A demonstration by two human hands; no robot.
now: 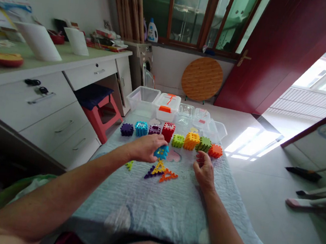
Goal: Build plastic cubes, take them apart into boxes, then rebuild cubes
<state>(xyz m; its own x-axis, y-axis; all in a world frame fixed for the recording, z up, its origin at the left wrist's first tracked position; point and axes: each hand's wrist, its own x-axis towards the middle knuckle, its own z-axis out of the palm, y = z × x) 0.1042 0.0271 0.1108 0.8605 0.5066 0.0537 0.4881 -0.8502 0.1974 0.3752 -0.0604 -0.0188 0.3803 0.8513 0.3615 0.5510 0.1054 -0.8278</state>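
Blue piece (161, 152) pinched in left hand's grip (148, 147), seen from here; right hand's grip (205, 171) loosely spread, near green block (204, 143).

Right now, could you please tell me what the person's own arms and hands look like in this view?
The left arm and right arm are bare as far as the picture shows, with no sleeves, cables or visible markings. The left hand and right hand are ungloved, and no watch or bracelet shows at either wrist. Rings are too small to judge.
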